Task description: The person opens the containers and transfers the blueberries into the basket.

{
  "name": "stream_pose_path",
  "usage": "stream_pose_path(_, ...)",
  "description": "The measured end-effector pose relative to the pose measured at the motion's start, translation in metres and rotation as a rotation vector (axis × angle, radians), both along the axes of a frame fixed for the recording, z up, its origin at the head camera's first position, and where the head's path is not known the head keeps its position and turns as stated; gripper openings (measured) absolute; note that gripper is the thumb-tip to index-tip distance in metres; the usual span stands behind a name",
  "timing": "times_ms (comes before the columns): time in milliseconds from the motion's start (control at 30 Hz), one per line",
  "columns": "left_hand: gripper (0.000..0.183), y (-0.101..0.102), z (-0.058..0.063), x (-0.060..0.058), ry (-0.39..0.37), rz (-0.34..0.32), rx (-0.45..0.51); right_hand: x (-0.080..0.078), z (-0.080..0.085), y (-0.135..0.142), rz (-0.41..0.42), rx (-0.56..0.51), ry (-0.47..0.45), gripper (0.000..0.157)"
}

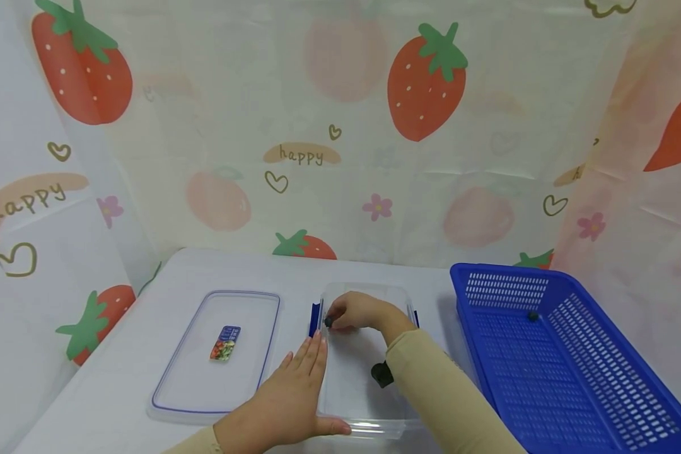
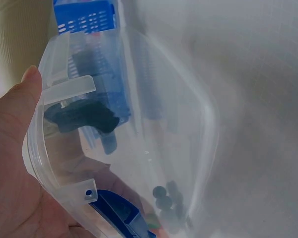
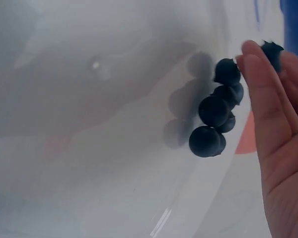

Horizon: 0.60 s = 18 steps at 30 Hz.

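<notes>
In my right hand (image 1: pixel 356 312) I pinch a blueberry (image 3: pixel 272 54) between thumb and fingers, inside the clear plastic container (image 1: pixel 352 403) near its left wall. Close by the fingertips, several dark blueberries (image 3: pixel 213 111) sit clustered in the right wrist view, with their reflections beside them. My left hand (image 1: pixel 286 397) rests at the container's near left corner, fingers straight along the left side and thumb across the near rim. A dark, lumpy object (image 1: pixel 382 374) shows beside the right sleeve; in the left wrist view a dark curved shape (image 2: pixel 84 116) shows through the plastic.
A clear lid (image 1: pixel 181 384) with a blue seal and a printed label (image 1: pixel 225 343) lies to the left. On the right stands a blue basket (image 1: pixel 530 372) holding a small dark item (image 1: pixel 533 316). The container has blue side clips (image 1: pixel 314 320). A strawberry-print curtain hangs behind.
</notes>
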<state>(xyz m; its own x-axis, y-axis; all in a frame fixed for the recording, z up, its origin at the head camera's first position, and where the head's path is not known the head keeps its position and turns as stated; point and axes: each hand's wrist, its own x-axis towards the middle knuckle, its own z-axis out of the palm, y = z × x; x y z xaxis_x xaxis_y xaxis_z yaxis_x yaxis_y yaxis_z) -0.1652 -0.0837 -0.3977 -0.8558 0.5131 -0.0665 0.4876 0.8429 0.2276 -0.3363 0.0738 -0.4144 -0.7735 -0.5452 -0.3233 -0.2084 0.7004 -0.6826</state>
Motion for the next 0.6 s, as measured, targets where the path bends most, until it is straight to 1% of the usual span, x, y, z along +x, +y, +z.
stream_pose_path(133,0.119,0.000,0.000,0.000,-0.008,0.001,0.001,-0.002,0.003,0.000,-0.045,-0.097,-0.025,0.010)
stream_pose_path(233,0.120,0.000,0.000,0.000,-0.014,0.003,0.000,-0.002,0.005,0.000,-0.062,-0.165,-0.046,0.009)
stream_pose_path(467,0.121,0.000,0.001,-0.001,-0.014,0.008,0.001,-0.008,0.009,0.007,-0.094,-0.212,-0.023,0.007)
stream_pose_path(600,0.122,0.000,0.000,-0.001,-0.016,0.014,-0.009,-0.009,0.016,0.012,-0.111,-0.270,-0.025,0.010)
